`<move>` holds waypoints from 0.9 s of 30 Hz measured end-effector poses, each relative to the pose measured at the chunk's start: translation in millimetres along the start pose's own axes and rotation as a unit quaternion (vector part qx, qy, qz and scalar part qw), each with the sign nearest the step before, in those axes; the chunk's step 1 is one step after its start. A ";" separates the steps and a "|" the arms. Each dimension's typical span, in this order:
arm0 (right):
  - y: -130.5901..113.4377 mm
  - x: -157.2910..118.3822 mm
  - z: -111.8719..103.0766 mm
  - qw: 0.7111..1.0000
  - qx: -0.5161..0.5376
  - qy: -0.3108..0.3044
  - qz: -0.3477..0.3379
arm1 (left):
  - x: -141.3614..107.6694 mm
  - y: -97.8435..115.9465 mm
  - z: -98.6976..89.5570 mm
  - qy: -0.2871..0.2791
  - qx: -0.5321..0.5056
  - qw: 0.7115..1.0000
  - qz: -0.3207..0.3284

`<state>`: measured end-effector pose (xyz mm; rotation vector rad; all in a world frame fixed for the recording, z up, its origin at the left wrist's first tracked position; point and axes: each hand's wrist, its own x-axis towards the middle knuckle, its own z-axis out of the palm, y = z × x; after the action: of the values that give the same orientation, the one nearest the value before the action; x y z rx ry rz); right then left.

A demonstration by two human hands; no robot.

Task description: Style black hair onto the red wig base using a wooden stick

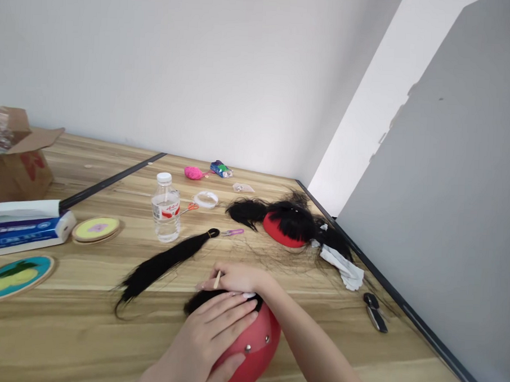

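Resting: left hand [202, 336] lay flat on red dome [251, 362]
Gripping: right hand [238, 277], far side, held pale stick [218, 279] steeply tilted
Black hair [200, 301]: sat between hands, left fingers touching

The left hand [204, 332] is bare, with long, slender fingers; at one of its fingertips is a glossy, whitish nail [249, 295], narrow and elongated. The right hand [236, 277] is bare too. Behind its wrist, the right forearm [309, 345] is slim and uncovered, smooth and without markings.
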<state>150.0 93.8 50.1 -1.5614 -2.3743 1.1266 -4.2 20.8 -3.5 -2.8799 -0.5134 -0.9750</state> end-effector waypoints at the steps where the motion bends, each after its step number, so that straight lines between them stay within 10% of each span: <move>1: 1.9 1.9 0.0 1.000 0.002 -0.001 -0.003 | 0.3 -0.1 -0.2 0.001 0.002 1.000 -0.006; 27: 17.1 -0.5 6.4 0.992 -0.071 0.108 0.012 | 10.7 5.3 1.6 0.072 0.017 0.997 -0.013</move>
<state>160.4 93.5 35.2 -1.6631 -2.3419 0.7615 6.4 19.2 1.9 -2.7533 -0.5505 -1.1552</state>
